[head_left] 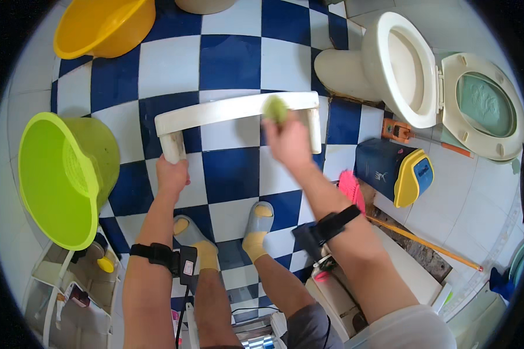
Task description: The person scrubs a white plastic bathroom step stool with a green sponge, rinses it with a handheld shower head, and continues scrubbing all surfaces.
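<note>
A long white U-shaped piece [227,112], with a short leg at each end, lies across the view above the tiled floor. My left hand [172,176] is closed round the lower end of its left leg. In my right hand [289,139], blurred by motion, is a green scrubbing pad [275,109]. The pad rests against the right part of the white bar, near the right leg. Part of the pad is hidden by my fingers.
A large lime-green tub [61,180] stands at the left, with a yellow basin [105,49] beyond it. To the right are a toilet [390,64] with its lid raised, a blue-and-yellow bin [384,163], a pink cloth-like item [350,189] and a wooden stick [428,243].
</note>
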Tool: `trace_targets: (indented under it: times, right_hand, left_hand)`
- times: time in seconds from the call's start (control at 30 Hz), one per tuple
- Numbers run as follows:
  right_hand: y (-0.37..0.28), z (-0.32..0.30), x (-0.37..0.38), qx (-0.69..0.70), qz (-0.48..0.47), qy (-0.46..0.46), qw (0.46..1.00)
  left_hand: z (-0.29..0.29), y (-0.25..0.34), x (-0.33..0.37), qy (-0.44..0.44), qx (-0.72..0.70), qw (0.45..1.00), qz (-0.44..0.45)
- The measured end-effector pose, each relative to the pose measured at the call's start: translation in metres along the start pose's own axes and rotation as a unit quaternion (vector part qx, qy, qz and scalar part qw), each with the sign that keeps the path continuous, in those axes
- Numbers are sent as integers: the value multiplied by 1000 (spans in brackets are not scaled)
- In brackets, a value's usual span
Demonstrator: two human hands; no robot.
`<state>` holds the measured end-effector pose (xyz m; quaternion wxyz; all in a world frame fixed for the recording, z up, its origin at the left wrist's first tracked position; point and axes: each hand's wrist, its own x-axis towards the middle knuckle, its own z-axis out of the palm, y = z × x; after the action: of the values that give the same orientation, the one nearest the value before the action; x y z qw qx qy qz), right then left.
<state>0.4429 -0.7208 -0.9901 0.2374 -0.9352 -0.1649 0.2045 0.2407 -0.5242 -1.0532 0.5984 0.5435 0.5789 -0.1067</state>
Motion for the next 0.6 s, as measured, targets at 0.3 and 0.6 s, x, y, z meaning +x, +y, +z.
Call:
trace_targets:
  times: [0.3,0.6]
  right_hand:
    - [-10,-10,-3,-4,18,-74,997]
    - [56,-46,46,22,188,70,979]
  left_hand:
    - [7,-5,-6,25,9,1000,-2]
    - [6,-4,-3,1,-6,1000,-5]
